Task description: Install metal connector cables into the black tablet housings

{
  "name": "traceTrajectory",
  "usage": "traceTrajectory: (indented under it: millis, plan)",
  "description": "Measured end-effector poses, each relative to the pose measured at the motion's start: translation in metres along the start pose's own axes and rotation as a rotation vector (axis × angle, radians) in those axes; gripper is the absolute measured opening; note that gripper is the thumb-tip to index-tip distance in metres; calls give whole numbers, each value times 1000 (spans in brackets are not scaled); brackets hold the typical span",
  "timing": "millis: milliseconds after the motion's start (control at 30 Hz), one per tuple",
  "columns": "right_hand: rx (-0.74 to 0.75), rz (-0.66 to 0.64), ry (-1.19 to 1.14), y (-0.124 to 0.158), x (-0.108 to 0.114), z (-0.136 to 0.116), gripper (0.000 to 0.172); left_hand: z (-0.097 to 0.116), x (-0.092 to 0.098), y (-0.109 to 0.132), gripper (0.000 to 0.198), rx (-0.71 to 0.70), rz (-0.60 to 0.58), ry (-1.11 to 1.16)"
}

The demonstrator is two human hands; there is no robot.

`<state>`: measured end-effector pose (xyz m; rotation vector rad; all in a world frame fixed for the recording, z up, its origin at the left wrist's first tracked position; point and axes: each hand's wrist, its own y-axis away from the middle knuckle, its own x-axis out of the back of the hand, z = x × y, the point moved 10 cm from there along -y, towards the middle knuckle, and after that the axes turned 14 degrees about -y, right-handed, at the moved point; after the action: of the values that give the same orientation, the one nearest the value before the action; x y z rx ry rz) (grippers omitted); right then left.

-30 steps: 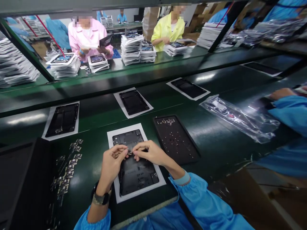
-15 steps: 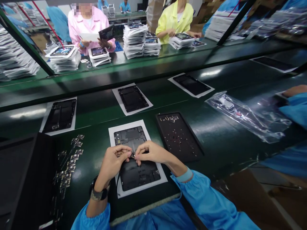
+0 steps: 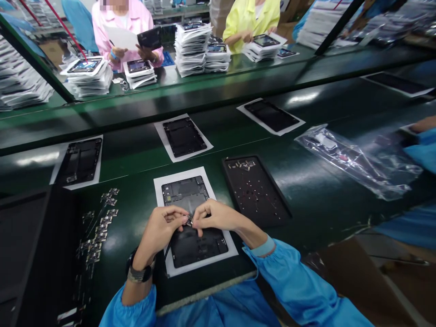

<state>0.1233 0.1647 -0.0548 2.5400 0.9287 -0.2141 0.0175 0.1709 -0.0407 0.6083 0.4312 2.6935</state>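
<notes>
One small part (image 3: pixel 188 220) is located above the middle of the black panel (image 3: pixel 197 250), between the left hand (image 3: pixel 167 222) and the right hand (image 3: pixel 214 218). Left hand: thumb and fingertips pinched on the part. Right hand: thumb and forefinger closed at the opposite edge of the part. The panel lies on white paper (image 3: pixel 158 185), which rests on the green surface (image 3: pixel 136 204).

Right of the paper, a black tray (image 3: pixel 254 186) carries small metal pieces (image 3: pixel 243 164) at its far end and scattered bits nearer. Left of the paper, a group of small boards (image 3: pixel 98 236) lies beside a black box (image 3: pixel 20 236).

Beyond these, four more panels (image 3: pixel 184 137) lie in a spaced row, each on a white sheet. A clear bag (image 3: pixel 354 161) lies beyond the tray, to the right.
</notes>
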Motion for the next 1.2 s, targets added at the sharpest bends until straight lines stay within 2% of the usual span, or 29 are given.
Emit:
traceTrajectory:
  millis: [233,500,800,1200]
  plan:
    - [60,86,2,0,4,-3,34,-4,6,0,21,19,55,47]
    - [67,78,-10,1,4,-3,32,-6,5,1,22,27,74,90]
    - [86,50,1,2,1,-10,33,-7,4,1,21,20,40,116]
    - [-4,66,8,-2,1,6,22,-5,2,4,15,8,63,-26]
